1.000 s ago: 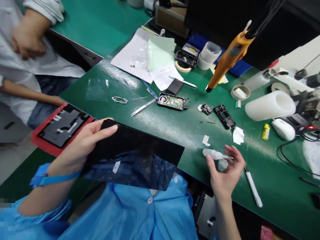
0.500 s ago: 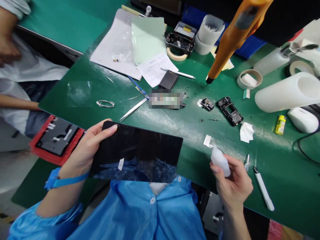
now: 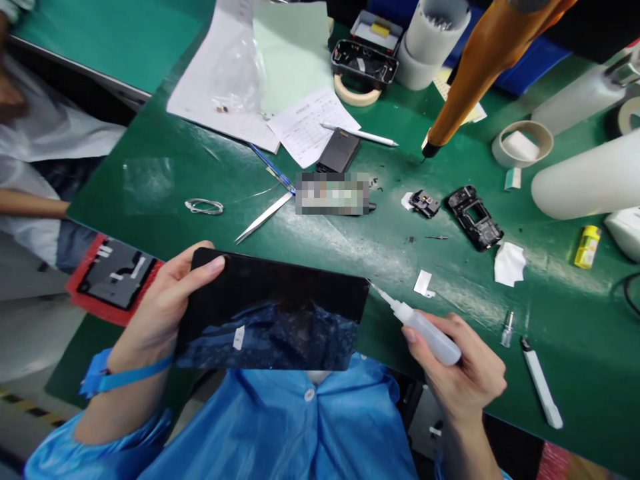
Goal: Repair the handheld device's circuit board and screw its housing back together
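Head cam: left hand point(image 3: 160, 313) grips a black tablet point(image 3: 273, 313) by its left edge, near the table point(image 3: 350, 247) edge. Right hand point(image 3: 463, 373) holds a small dropper bottle point(image 3: 423, 327), nozzle tip at, maybe touching, the tablet's far-right corner.

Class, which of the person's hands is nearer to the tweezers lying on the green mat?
Left. The left hand grips the black tablet just below the tweezers; the right hand, holding the dropper bottle, is far off to their right.
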The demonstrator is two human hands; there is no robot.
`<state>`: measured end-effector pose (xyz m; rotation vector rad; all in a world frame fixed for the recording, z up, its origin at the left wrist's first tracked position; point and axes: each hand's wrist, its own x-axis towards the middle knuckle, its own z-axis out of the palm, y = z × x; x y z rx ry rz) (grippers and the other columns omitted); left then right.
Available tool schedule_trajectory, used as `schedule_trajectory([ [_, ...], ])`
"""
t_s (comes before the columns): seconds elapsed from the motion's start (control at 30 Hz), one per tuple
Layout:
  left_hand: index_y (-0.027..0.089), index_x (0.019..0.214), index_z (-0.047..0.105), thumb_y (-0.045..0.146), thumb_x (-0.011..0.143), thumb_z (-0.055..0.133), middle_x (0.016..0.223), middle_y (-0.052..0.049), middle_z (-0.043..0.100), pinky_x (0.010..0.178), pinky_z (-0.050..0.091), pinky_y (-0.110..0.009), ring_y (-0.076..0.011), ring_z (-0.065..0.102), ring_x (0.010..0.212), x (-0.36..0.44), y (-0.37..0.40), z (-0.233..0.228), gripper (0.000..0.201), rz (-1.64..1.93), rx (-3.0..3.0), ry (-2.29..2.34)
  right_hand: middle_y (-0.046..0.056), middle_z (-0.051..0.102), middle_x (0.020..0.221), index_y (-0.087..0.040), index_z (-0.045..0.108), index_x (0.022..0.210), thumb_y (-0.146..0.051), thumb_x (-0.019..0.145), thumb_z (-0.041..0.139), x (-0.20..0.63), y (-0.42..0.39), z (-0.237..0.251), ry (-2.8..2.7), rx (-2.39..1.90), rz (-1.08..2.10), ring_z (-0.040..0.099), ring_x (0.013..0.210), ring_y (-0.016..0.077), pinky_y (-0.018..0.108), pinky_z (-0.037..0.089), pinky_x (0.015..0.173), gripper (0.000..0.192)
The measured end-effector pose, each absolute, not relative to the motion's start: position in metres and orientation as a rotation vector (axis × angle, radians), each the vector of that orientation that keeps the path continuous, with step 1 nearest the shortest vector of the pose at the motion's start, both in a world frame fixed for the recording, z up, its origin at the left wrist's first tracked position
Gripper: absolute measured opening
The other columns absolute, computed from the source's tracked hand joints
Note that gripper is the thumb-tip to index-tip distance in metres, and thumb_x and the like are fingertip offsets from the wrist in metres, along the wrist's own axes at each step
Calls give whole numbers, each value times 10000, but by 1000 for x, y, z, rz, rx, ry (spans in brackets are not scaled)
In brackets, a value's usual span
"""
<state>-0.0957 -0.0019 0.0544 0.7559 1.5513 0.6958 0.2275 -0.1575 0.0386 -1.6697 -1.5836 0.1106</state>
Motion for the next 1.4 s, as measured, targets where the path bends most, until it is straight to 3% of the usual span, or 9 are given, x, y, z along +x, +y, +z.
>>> schedule_trajectory([
  [0.27,241,843,613,309,529,1014,646,87,627,472,503,-172,-108,571,515,-110,-1,47,514,690,792,1593,-9,797,796,-240,776,1034,-228,1013,815,227,-157,39,-1590,-1671,107,574,532,127,302,458,497,46],
  [0.57,234,759,549,318,496,1006,589,93,561,444,468,-163,-98,526,492,-99,-3,55,534,706,787,1597,3,788,782,-237,785,1034,-215,1010,810,228,-162,41,-1575,-1701,73,564,536,129,306,460,493,41],
  [1.07,236,792,547,325,577,1003,612,98,539,447,442,-149,-84,501,500,-101,-6,54,512,721,802,1592,13,808,807,-231,787,1055,-204,988,836,226,-161,37,-1550,-1652,64,579,536,133,316,452,498,87],
  [1.4,236,840,603,293,523,1016,639,87,629,474,521,-173,-109,583,516,-110,-3,49,523,689,789,1600,9,809,802,-221,773,1043,-193,1004,816,226,-161,37,-1570,-1660,73,578,536,123,308,465,505,64],
])
